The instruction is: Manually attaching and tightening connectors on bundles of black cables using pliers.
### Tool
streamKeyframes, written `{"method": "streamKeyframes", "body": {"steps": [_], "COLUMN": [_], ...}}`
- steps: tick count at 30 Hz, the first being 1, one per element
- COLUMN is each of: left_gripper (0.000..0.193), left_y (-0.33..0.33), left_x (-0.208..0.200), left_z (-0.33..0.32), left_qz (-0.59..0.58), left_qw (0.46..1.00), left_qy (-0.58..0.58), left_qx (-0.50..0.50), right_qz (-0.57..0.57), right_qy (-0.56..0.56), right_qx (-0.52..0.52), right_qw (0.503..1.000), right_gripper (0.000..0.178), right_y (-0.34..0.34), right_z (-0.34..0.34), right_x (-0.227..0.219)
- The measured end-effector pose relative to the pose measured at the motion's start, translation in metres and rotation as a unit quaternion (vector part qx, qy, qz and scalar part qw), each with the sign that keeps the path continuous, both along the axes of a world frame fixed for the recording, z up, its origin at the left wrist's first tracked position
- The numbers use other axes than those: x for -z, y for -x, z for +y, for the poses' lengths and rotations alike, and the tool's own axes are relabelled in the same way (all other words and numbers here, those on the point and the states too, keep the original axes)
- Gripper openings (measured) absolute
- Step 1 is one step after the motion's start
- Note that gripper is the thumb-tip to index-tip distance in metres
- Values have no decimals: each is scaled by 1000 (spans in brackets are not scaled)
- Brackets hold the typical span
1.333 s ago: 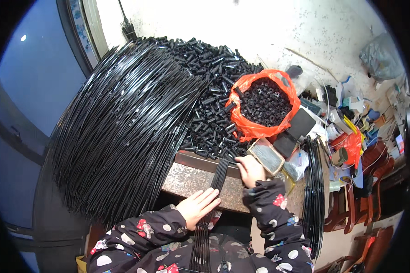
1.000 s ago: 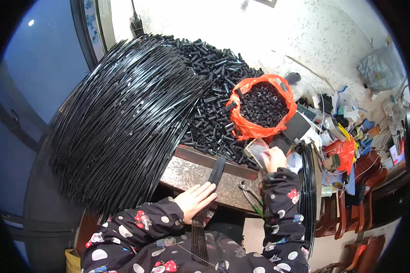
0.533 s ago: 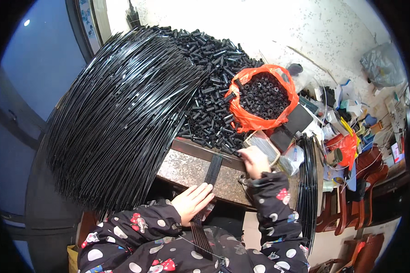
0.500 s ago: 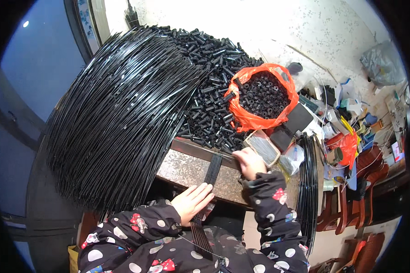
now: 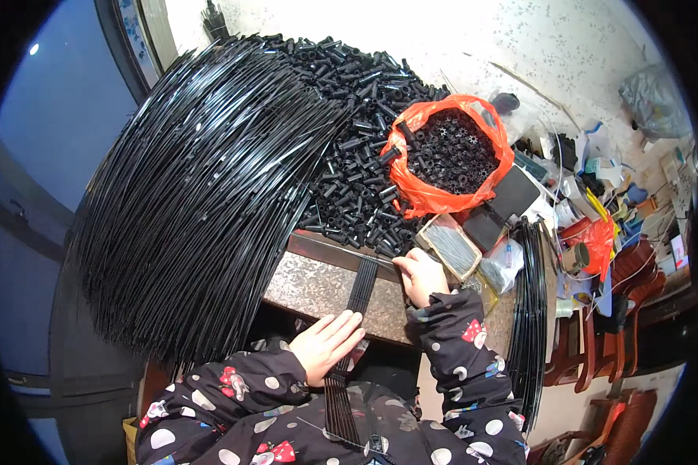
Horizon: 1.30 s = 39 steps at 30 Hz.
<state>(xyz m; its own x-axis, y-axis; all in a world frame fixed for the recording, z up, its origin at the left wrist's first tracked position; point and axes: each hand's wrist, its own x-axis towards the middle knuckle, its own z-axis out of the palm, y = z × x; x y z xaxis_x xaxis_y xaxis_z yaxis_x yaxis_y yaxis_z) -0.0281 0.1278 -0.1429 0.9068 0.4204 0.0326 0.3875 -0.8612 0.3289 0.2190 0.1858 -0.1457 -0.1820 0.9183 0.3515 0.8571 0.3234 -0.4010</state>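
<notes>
A narrow row of thin black rods [image 5: 362, 285] lies side by side across the table's near edge, its lower end hanging over my lap. My left hand [image 5: 327, 346] rests flat on this row at the edge, fingers stretched out. At the row's far end, my right hand [image 5: 423, 277] is closed in a pinch on a thin metal wire [image 5: 349, 253], which runs leftward across the rod ends. The fingertips partly hide where the wire is gripped. Just right of that hand stands a clear rectangular box [image 5: 451, 246] of fine needle-like pieces.
A huge heap of long black rods [image 5: 202, 194] covers the left side. Behind are piled short black tubes [image 5: 353, 186] and an orange bag [image 5: 421, 203] of small black parts. More black rods [image 5: 528, 310] hang over the table's right side, near a clear plastic bag [image 5: 502, 265].
My right hand has shifted slightly, still pinching at the rods' far end. My left hand stays flat on the row. The whole view has moved a little.
</notes>
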Motion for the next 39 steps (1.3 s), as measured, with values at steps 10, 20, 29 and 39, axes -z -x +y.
{"method": "streamKeyframes", "body": {"steps": [10, 20, 29, 39], "left_gripper": [87, 87, 89, 86], "left_y": [7, 8, 11, 23], "left_x": [-3, -3, -7, -11], "left_z": [-3, -9, -7, -16], "left_qz": [-8, -2, 6, -17], "left_qw": [1000, 1000, 999, 999], "left_qy": [8, -6, 20, 3], "left_qx": [6, 1, 25, 30], "right_qz": [-36, 3, -111, -110], "right_qy": [29, 16, 57, -1], "right_qx": [25, 3, -25, -43], "right_qw": [999, 1000, 992, 993], "right_gripper": [12, 12, 8, 13], "right_y": [5, 10, 17, 13], "right_z": [-4, -8, 8, -12], "right_x": [-9, -6, -8, -7]}}
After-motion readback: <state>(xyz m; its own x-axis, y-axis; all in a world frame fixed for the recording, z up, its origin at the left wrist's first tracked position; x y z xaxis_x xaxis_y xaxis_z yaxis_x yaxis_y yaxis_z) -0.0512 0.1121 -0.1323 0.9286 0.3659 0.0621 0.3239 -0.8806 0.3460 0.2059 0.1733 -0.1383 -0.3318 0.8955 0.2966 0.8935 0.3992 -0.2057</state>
